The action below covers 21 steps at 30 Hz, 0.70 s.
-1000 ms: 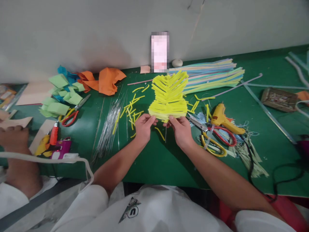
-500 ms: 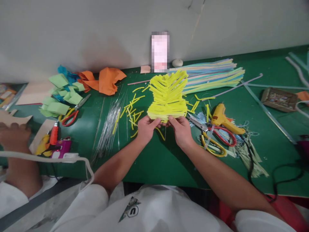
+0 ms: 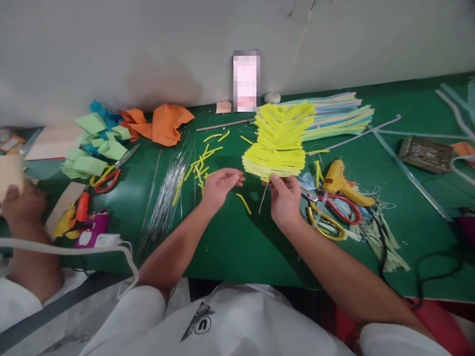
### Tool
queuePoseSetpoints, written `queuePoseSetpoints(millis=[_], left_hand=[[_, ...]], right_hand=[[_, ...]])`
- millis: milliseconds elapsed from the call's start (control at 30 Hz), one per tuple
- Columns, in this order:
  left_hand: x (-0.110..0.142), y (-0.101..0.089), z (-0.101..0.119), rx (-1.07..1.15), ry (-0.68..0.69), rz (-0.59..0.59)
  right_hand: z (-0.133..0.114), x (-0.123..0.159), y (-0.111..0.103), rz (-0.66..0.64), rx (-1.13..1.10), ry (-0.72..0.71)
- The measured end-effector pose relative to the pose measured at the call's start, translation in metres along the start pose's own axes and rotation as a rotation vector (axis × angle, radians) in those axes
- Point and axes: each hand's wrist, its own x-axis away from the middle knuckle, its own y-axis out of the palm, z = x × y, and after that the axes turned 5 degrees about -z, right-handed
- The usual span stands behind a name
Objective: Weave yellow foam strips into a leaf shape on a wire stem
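My right hand (image 3: 285,199) pinches the bottom of a yellow piece (image 3: 281,140) made of many layered strips, held up over the green table (image 3: 237,242) and tilted to the right. A thin wire stem (image 3: 262,199) hangs below my fingers. My left hand (image 3: 218,184) hovers just left of the piece, fingers loosely spread, holding nothing. Short yellow strip offcuts (image 3: 203,163) lie scattered under and left of it. A bundle of thin silver wires (image 3: 166,198) lies to the left.
A yellow glue gun (image 3: 341,182) and scissors (image 3: 334,212) lie right of my right hand. Long pastel strips (image 3: 334,116) lie at the back. Green and orange paper pieces (image 3: 111,138), more scissors (image 3: 109,178) are at left. Another person's hand (image 3: 20,207) works at the far left.
My left hand has let go of the yellow piece and opened. My right hand has carried the piece to the right and tilted it.
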Motion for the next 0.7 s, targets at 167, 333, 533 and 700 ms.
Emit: queuePoseSetpoints(millis=[167,333,533,700], left_hand=[[-0.017,-0.043,0.013,-0.682,0.087,0.192],[-0.027,-0.083,0.015,-1.059,0.033,0.300],[-0.038,-0.127,0.033,-1.128,-0.047,0.458],[-0.056,-0.137,0.050,-1.018,0.115,0.483]], right_hand=[[-0.003,-0.004,-0.001,0.119,-0.043,-0.031],[0.000,-0.008,-0.004,0.128,-0.084,-0.013],[0.001,-0.012,-0.006,0.174,-0.100,0.058],[0.002,-0.006,-0.004,0.078,-0.026,0.167]])
